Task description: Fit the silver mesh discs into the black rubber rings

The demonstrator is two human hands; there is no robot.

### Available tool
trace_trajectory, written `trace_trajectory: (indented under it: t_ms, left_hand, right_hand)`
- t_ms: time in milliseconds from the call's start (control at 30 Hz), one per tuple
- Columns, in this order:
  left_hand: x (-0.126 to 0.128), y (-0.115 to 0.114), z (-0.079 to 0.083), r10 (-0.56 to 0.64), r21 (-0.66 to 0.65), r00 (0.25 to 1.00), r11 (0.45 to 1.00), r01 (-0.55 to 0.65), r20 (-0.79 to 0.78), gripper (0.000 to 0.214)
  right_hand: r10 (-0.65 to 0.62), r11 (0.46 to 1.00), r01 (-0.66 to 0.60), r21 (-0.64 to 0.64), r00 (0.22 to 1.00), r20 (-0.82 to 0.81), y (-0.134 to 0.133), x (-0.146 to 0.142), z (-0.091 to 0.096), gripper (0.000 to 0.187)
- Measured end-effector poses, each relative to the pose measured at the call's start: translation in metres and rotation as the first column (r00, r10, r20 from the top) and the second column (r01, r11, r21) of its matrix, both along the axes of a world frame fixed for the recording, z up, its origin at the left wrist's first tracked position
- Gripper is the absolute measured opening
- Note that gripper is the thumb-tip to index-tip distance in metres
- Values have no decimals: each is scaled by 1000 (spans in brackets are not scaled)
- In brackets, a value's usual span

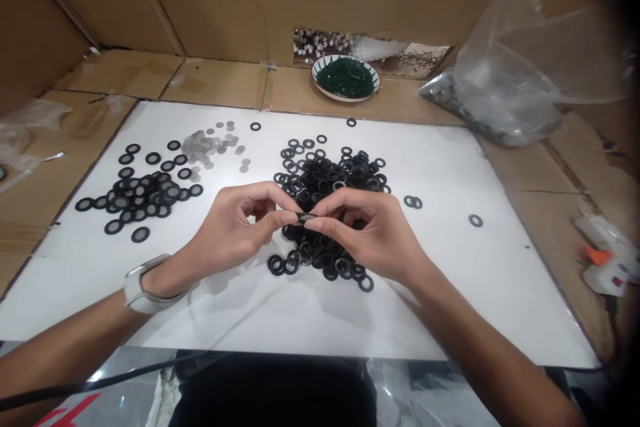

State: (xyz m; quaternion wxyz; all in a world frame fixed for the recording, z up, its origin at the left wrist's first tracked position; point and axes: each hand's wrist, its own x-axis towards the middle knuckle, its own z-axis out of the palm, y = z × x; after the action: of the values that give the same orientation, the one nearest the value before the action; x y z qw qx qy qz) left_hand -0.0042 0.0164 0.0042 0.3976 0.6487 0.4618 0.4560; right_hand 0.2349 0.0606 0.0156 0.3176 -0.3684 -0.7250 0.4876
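Between the fingertips of both hands is a black rubber washer (pixel 303 217) with a grey disc showing in its middle. My left hand (pixel 250 217) pinches its left edge between thumb and finger; my right hand (pixel 357 220) pinches the right edge. Beneath them spreads a heap of open black washers (pixel 325 177), partly covered by my right hand. Over to the left lies a pile of black washers with grey centres (pixel 143 197). Behind that pile, loose small grey mesh-like discs (pixel 205 147) are scattered on the white board (pixel 240 320).
A plate of dark green bits (pixel 346 78) stands on cardboard at the back. To its right slumps a clear plastic bag (pixel 510 93) with grey contents. A white power strip (pixel 607 260) with a cable sits at the right edge. Cardboard walls (pixel 225 0) rise behind.
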Motion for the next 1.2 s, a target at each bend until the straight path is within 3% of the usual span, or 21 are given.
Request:
trace_trajectory:
  t_ms: [233,400,567,767,900,1067,1133,1200]
  left_hand:
    - [-1,-2,-1,26,19,999,999,-26,-25,11]
    - [-1,-2,-1,36,26,999,999,-35,-29,13]
    - [-2,-3,1,33,44,997,999,-30,-66,14]
    - [0,-1,0,44,177,979,984,-9,-198,12]
    - [-3,0,-6,35,286,904,953,98,-427,10]
    - [-9,1,-13,131,407,647,864,297,-751,11]
    - [-10,1,-13,182,461,633,832,309,-752,9]
    - [-9,0,-12,176,488,717,835,255,-674,7]
  right_hand:
    - [16,999,-14,41,999,-38,0,-1,-2,10]
    - [-11,987,13,161,1000,-8,-4,-3,0,10]
    - [-15,944,-3,330,999,51,-8,-1,3,8]
    - [-10,860,-67,507,989,148,-7,2,-4,7]
    - [-101,772,-106,626,953,286,-9,1,-14,10]
    - [-220,668,-250,701,834,506,-15,-4,-20,16]
    - [-230,640,-243,729,844,484,-15,-4,-18,18]
    - [-180,685,-152,713,912,368,-13,-4,-15,17]
